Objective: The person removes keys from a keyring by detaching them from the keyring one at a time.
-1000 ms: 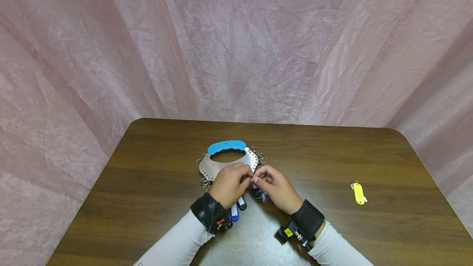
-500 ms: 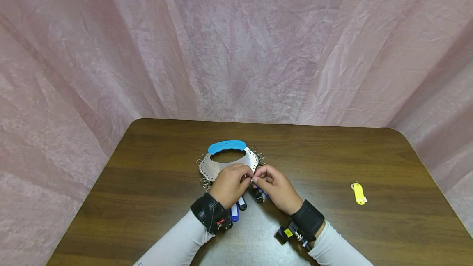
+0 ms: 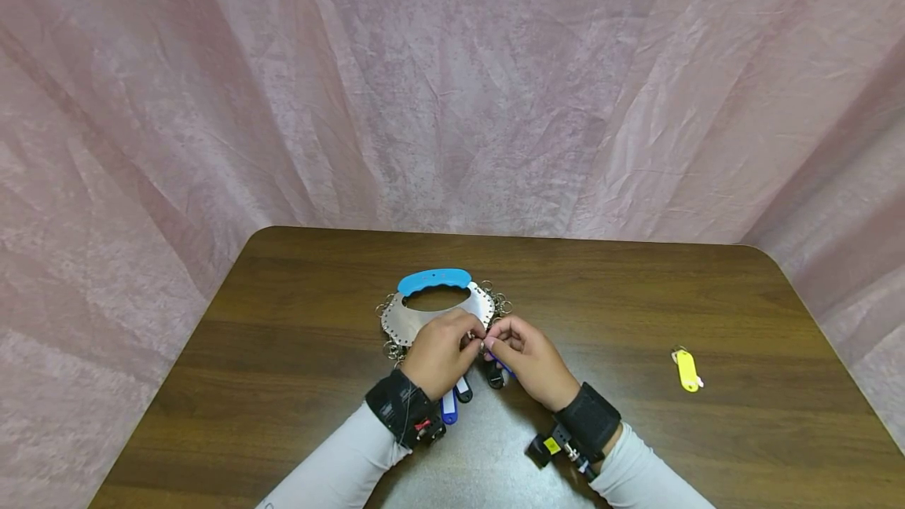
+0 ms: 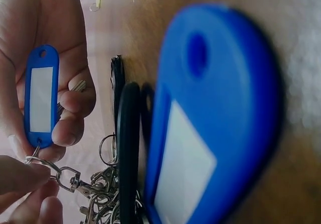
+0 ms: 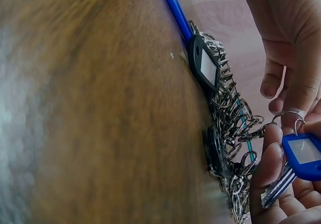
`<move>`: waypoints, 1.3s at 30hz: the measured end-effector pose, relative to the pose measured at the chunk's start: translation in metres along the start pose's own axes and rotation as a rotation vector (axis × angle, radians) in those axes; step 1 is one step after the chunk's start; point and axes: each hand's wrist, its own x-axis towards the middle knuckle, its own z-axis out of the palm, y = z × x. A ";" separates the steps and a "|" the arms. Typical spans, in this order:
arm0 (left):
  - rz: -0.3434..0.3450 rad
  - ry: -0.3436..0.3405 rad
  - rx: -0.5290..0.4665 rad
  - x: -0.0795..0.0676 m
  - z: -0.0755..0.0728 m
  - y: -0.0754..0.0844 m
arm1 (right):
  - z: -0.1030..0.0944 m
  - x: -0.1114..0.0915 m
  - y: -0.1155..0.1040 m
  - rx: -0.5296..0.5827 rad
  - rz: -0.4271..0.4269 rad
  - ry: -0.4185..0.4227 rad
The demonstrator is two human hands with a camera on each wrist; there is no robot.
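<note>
In the head view, a silver metal plate [image 3: 410, 326] with a blue handle [image 3: 434, 279] lies on the table, metal swivel clips and rings along its edge. My left hand [image 3: 436, 353] and right hand [image 3: 529, 360] meet fingertip to fingertip at its lower right edge. The left fingers pinch a metal ring [image 4: 46, 162] linked to a swivel clip [image 4: 75, 182]. At that same ring, the right hand holds a blue key tag [image 5: 305, 153], its white label showing, against the fingers. A silver key [image 5: 278, 186] lies along the right fingers beside the tag.
A yellow key tag [image 3: 686, 370] lies far to the right on the brown table [image 3: 742, 313]. Another blue tag [image 3: 448, 408] and black tags [image 3: 463, 389] hang at the plate's near edge. A pink curtain [image 3: 452, 100] stands behind the table.
</note>
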 end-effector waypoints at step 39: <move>-0.160 0.012 -0.199 0.001 -0.004 0.004 | -0.004 0.006 0.032 0.023 -0.035 0.070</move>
